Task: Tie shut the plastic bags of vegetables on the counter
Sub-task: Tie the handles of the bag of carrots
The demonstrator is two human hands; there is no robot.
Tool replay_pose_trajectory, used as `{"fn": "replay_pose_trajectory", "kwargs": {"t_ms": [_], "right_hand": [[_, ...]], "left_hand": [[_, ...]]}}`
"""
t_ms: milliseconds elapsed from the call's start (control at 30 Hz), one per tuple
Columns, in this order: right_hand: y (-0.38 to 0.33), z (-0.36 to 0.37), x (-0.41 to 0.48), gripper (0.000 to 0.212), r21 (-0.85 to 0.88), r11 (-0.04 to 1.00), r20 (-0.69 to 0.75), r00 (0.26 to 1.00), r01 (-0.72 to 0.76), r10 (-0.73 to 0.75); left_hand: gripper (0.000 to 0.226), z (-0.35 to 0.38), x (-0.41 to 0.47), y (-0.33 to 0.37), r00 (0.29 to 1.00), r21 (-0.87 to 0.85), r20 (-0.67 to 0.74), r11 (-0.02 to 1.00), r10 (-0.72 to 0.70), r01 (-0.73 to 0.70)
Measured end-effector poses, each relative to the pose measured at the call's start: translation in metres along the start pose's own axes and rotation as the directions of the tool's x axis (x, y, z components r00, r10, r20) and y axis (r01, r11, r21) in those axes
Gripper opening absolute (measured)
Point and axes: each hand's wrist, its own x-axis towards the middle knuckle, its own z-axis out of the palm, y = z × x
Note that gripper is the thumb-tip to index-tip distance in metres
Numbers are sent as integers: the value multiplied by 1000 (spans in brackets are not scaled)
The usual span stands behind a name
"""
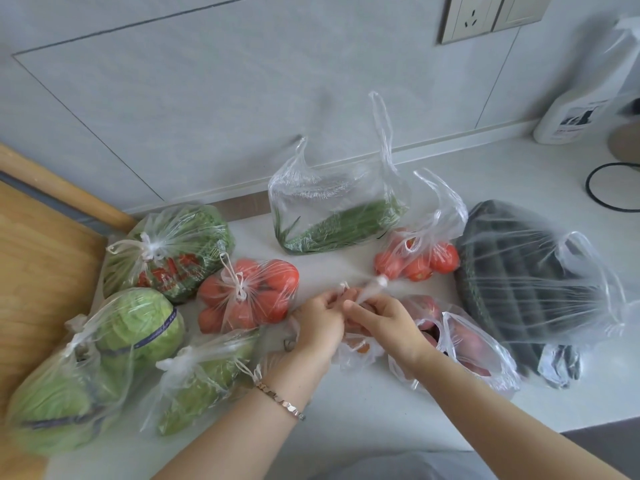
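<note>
In the middle of the counter lies a small clear bag (358, 348) with something orange inside, mostly hidden under my hands. My left hand (320, 322) pinches one of its handles. My right hand (382, 322) grips the other handle, which sticks up twisted to the upper right. On the left lie knotted bags: leafy greens (166, 251), tomatoes (247, 294), cabbage (104, 358) and another green vegetable (204, 372). Open-topped bags stand behind and to the right: green stalks (332, 216), tomatoes (417, 259), reddish produce (464, 344) and dark cucumbers (526, 275).
A wooden board (38, 258) borders the counter on the left. At the back right stand a white bottle (571, 116) and a black cable loop (613, 187). A wall socket (485, 15) sits above. The counter's front edge (519, 433) runs near my forearms.
</note>
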Motion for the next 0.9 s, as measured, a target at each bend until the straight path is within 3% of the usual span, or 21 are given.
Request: {"fn": "replay_pose_trajectory", "kwargs": {"t_ms": [67,167,233,300,367,433,500,633,700,733,767,800,867,900], "right_hand": [[-4,0,-1,24,-56,998,-10,1000,26,-27],[-7,-1,-2,37,-227,973,-162,984,43,-81],[-6,0,-1,42,-246,968,-214,972,44,-98],[-2,-1,0,39,-260,964,-244,962,54,-120],[-1,-2,3,29,-276,959,-289,947,57,-140],[2,-8,9,30,-267,963,-355,923,48,-145],[1,-14,15,30,-300,954,-380,916,5,-124],[-6,-13,19,37,-497,861,-300,952,-108,-54],[-7,-10,16,12,-581,813,-194,975,-26,-107],[-6,-8,11,11,-612,790,-122,985,25,-126],[-6,-7,6,25,-615,786,-63,990,61,-126],[-7,-7,-1,31,-564,822,-11,995,77,-100],[-11,-9,-10,20,-344,934,94,993,98,-70],[-10,-11,-11,29,-248,964,140,988,99,-66]], "left_hand": [[17,1,-1,1,999,5,34,999,32,-33],[22,1,-3,1,995,70,23,992,99,-100],[26,2,-4,-1,990,82,-5,987,139,-138],[28,3,-3,-5,972,86,-88,974,218,-211],[28,2,-4,-3,957,-21,-144,966,252,-258],[25,1,-5,2,950,-84,-49,946,309,-312],[17,-1,-10,7,916,-23,113,923,385,-385],[31,-5,-11,3,858,82,167,860,486,-503],[35,-8,-10,5,860,74,116,859,497,-507],[37,-10,-7,6,878,71,62,876,474,-477],[37,-13,-3,8,902,64,3,901,431,-430],[36,-16,1,10,928,54,-46,928,370,-368],[29,-20,8,11,965,19,-94,970,243,-243],[26,-20,11,9,979,1,-82,983,185,-185]]}}
